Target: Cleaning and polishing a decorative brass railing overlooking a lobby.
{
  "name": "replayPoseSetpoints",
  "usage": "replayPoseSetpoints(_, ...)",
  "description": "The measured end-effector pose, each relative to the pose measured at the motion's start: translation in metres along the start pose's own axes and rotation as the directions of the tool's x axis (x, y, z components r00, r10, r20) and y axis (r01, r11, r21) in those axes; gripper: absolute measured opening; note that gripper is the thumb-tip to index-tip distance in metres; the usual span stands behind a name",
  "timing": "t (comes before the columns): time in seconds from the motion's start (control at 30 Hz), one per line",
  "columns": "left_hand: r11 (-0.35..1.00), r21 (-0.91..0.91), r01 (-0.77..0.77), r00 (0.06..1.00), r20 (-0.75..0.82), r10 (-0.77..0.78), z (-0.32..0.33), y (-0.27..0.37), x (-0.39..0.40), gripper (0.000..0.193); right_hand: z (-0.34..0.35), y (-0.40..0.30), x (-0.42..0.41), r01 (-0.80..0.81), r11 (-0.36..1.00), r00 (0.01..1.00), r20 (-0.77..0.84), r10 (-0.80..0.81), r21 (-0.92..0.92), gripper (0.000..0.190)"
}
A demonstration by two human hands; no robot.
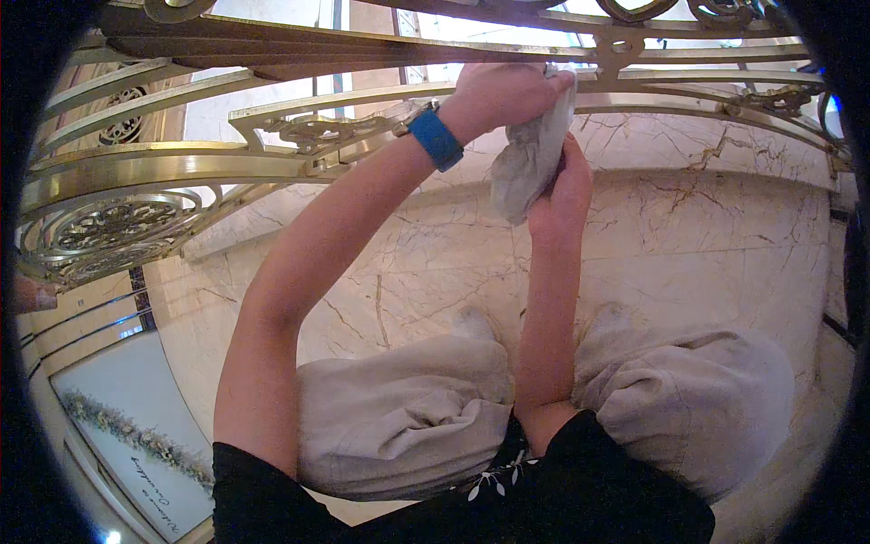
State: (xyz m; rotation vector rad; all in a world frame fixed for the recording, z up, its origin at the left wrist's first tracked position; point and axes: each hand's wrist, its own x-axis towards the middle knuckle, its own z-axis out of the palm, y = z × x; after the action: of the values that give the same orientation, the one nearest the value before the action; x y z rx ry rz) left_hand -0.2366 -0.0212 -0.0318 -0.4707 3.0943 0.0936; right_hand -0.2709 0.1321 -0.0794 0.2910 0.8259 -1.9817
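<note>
A pale grey cloth (520, 173) is bunched between my two hands, just under the ornate brass railing (380, 98). My left hand (503, 98) grips the cloth's upper part close against a bar, and a watch with a blue band (436, 139) circles that wrist. Lower down, my right hand (567, 187) holds the same cloth from the right side, its fingers partly hidden behind the fabric. The cloth's loose end hangs toward the floor. Whether the cloth touches the brass cannot be made out for certain.
Beige veined marble (421, 272) forms the floor and a low step (714, 146) below the railing. My bent knees in light trousers (408, 421) are close beneath my arms. A brass scrollwork medallion (122, 224) juts in at left. Farther down stands a white board (129, 435) with flowers and writing.
</note>
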Motion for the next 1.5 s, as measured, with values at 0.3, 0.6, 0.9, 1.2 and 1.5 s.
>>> replayPoseSetpoints(0.3,0.992,0.088,0.085,0.996,-0.012,-0.085,0.007,0.014,0.006,0.036,-0.007,-0.008,0.011,0.056,0.998,0.998,-0.021,-0.056,0.008,0.028)
replayPoseSetpoints(0.6,0.939,-0.221,0.264,0.941,-0.153,-0.3,-0.029,0.036,-0.007,0.046,-0.007,0.008,0.01,0.052,0.997,0.999,-0.004,-0.052,-0.064,0.03)
replayPoseSetpoints(0.9,0.957,-0.289,0.027,0.958,-0.267,-0.108,-0.069,0.089,-0.041,0.034,0.001,-0.04,-0.006,0.463,0.815,0.856,-0.064,-0.513,-0.348,0.016)
replayPoseSetpoints(1.2,0.888,-0.436,0.145,0.974,0.221,-0.051,-0.217,0.114,-0.025,0.03,0.105,-0.193,-0.098,0.535,0.39,0.775,0.251,-0.58,-0.749,0.013)
replayPoseSetpoints(1.5,0.48,-0.842,0.246,0.955,0.126,-0.269,-0.446,0.239,-0.014,0.018,0.283,-0.405,-0.256,0.408,0.073,0.851,0.35,-0.39,-0.91,0.01)
